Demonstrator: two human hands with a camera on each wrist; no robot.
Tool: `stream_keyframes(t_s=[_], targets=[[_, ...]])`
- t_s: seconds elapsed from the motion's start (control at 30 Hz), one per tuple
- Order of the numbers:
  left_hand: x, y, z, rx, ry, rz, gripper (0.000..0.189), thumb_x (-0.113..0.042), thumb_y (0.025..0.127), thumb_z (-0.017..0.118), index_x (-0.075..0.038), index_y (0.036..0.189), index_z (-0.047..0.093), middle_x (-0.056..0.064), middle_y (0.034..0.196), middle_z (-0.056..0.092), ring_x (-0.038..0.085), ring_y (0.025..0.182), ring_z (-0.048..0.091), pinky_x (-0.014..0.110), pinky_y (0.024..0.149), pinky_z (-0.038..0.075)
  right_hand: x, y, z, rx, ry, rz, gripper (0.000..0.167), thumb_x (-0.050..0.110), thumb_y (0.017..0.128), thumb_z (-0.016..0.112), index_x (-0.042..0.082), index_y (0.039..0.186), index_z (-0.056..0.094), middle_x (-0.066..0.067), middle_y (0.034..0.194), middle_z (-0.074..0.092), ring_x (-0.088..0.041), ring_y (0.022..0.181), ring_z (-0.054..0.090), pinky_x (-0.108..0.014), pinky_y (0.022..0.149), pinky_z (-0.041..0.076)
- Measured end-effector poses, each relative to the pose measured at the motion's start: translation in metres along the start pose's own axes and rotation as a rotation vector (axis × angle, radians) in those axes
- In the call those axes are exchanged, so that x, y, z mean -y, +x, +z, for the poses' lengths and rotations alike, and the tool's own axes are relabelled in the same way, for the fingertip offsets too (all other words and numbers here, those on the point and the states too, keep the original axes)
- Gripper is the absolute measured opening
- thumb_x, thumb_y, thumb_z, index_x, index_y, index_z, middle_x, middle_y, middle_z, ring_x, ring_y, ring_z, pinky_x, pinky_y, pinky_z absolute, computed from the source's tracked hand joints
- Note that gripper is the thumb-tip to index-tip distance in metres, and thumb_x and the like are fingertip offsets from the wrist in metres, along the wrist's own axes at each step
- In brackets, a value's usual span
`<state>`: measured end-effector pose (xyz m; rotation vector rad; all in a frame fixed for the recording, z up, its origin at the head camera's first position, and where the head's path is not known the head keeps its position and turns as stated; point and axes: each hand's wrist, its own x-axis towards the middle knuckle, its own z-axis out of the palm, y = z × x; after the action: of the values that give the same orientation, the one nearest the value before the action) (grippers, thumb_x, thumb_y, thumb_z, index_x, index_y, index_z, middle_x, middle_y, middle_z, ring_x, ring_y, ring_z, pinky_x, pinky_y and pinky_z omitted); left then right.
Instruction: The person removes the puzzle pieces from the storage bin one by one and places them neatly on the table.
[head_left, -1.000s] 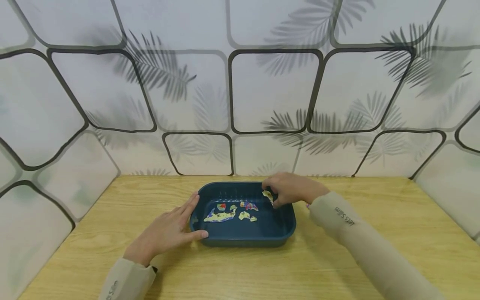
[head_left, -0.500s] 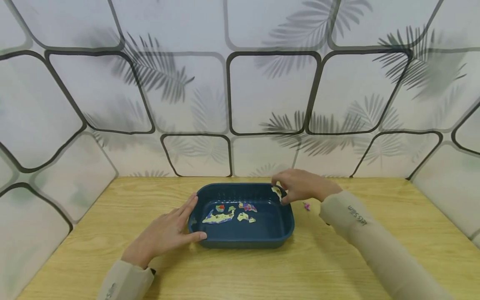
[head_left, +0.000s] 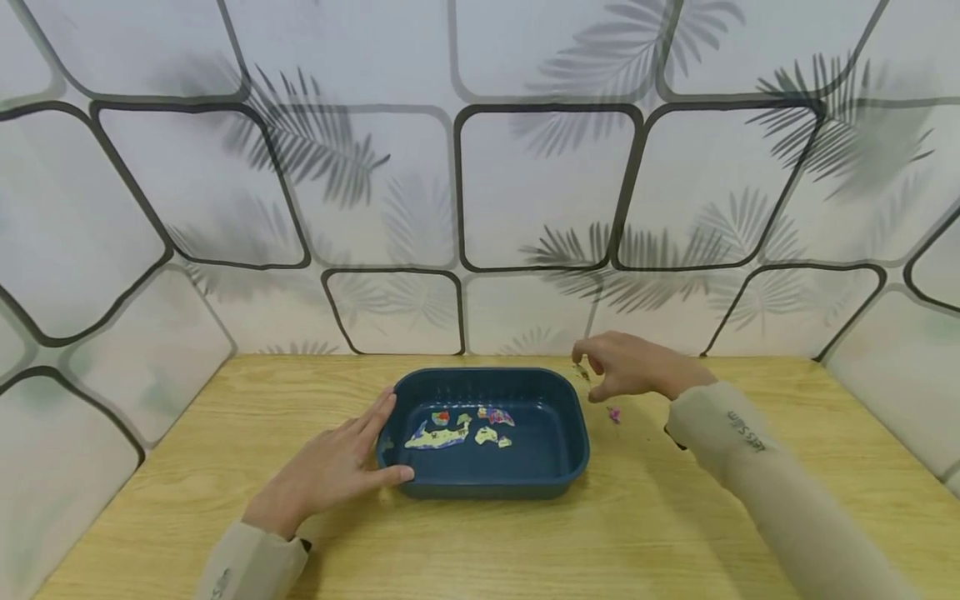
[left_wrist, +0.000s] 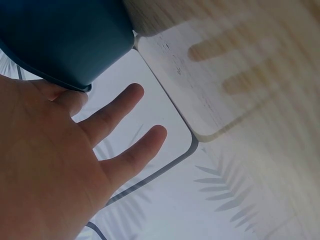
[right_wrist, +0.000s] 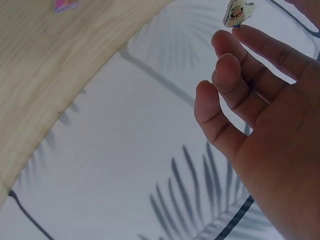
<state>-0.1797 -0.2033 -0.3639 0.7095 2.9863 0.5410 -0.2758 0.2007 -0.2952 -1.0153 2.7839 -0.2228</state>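
A dark blue rectangular tray (head_left: 482, 490) stands on the table. Inside lie several irregular printed scraps, including a long pale yellow scrap with blue edges (head_left: 437, 437) and a red and violet scrap (head_left: 497, 416). My left hand (head_left: 337, 471) rests spread against the tray's left side, its thumb at the near rim. Past the tray's back right corner, my right hand (head_left: 630, 367) holds a small pale printed scrap (right_wrist: 237, 12) by the index fingertip. The thumb's contact with it is not clear. Its other fingers are loosely bent.
A small pink scrap (head_left: 614, 414) lies on the wooden table (head_left: 495, 550), right of the tray. White patterned panels (head_left: 532, 308) with leaf prints close off the back and both sides.
My right hand has moved right and slightly back with the pale scrap, from over the tray to beyond its rim. The pink scrap has come into fuller view. My left hand stays at the tray.
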Motion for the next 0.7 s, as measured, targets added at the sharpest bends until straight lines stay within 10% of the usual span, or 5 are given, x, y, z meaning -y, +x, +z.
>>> stream_keyframes(t_s=[0.43, 0.7], targets=[[0.000, -0.001, 0.002, 0.001, -0.011, 0.004, 0.100, -0.063, 0.094, 0.059, -0.001, 0.161, 0.019, 0.013, 0.167, 0.017, 0.044, 0.138, 0.042, 0.062, 0.105, 0.040, -0.035, -0.027, 0.007, 0.104, -0.123, 0.177, 0.043, 0.014, 0.081, 0.078, 0.000, 0.118, 0.062, -0.014, 0.111, 0.066, -0.030, 0.092, 0.062, -0.049, 0.078, 0.052], [-0.001, -0.001, -0.001, 0.002, -0.010, 0.007, 0.100, -0.062, 0.094, 0.060, 0.000, 0.161, 0.019, 0.015, 0.167, 0.018, 0.045, 0.138, 0.043, 0.062, 0.104, 0.041, -0.044, -0.029, 0.017, 0.136, -0.121, 0.174, 0.032, 0.006, 0.075, 0.077, 0.004, 0.103, 0.061, -0.004, 0.088, 0.059, -0.019, 0.072, 0.052, -0.040, 0.066, 0.048]])
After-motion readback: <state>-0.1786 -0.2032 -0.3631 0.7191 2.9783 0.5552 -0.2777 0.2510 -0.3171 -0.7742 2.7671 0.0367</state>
